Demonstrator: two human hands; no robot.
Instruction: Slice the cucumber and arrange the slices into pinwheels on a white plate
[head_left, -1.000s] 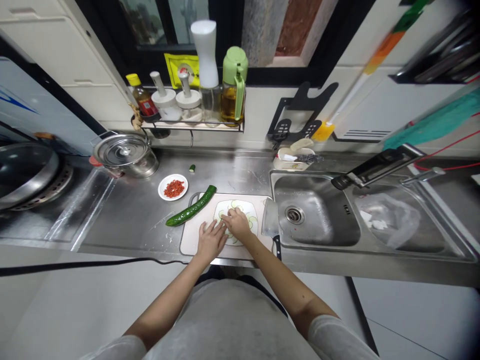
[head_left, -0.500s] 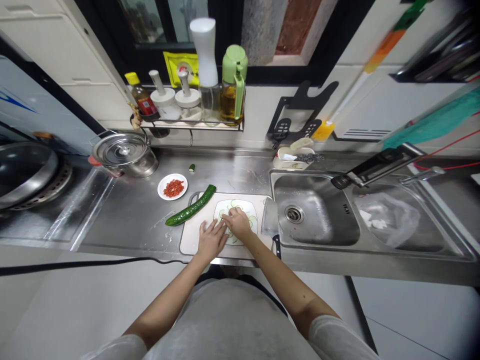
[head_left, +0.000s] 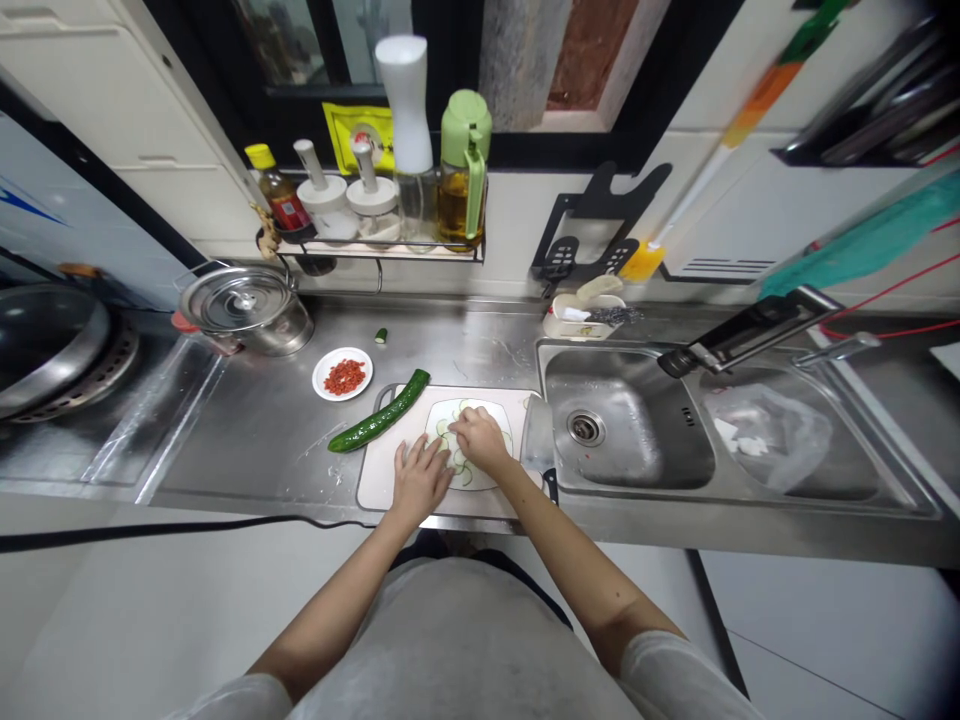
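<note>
A white squarish plate (head_left: pixel 496 410) lies on a pale cutting board (head_left: pixel 379 476), with thin cucumber slices (head_left: pixel 468 472) set out in a ring on it. My left hand (head_left: pixel 418 480) rests at the plate's left side, fingers spread, the tips near the slices. Over the plate's middle, my right hand (head_left: pixel 481 440) has its fingers bent down and pinched at a cucumber slice, which they mostly hide. A whole green cucumber (head_left: pixel 381 420) lies slantwise across the board's upper left corner. Along the board's right edge is a cleaver (head_left: pixel 537 432) with a black handle.
A small white dish (head_left: pixel 318 384) of red bits and a cucumber end (head_left: pixel 381 336) sit behind the board. To the right is a steel double sink (head_left: pixel 637 430) with a faucet (head_left: pixel 750 335). A lidded pot (head_left: pixel 247 310) stands left; bottles line the wall rack (head_left: pixel 390 250).
My right hand has shifted slightly up over the plate, uncovering more slices below it. My left hand stays almost in place. The whole view has moved a little.
</note>
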